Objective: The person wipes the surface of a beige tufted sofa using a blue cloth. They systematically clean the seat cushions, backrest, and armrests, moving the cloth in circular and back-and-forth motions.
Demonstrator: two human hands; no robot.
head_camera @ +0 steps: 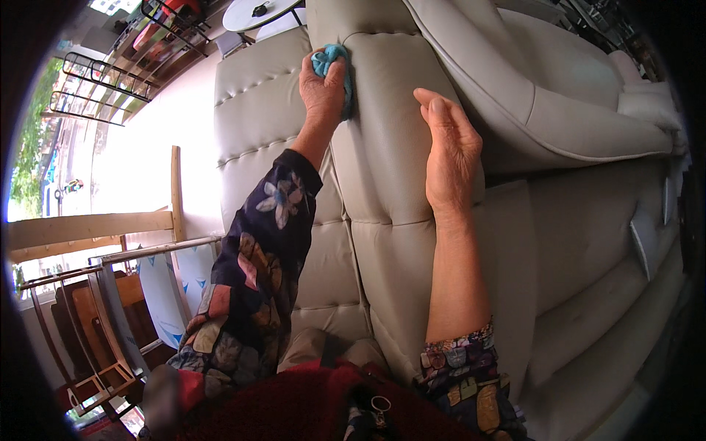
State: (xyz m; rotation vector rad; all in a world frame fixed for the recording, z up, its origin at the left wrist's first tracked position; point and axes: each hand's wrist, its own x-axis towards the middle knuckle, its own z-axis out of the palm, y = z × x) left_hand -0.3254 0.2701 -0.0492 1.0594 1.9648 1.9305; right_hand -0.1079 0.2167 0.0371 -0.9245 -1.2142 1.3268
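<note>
My left hand [321, 91] grips a bunched blue cloth [348, 93] against a beige leather-look sofa [380, 165]. The cloth sits along the crease between the stitched flat section and the raised, padded section beside it. Over the padded section is my right hand [453, 149], holding nothing, its fingers extended and slightly curled. Whether it touches the upholstery is hard to tell.
Another beige upholstered piece [562, 105] with a piped edge stands to the right. At the left are a wooden beam [99, 226], a metal frame [118, 380] and a film-covered panel [160, 297]. A round white table [248, 16] stands at the top.
</note>
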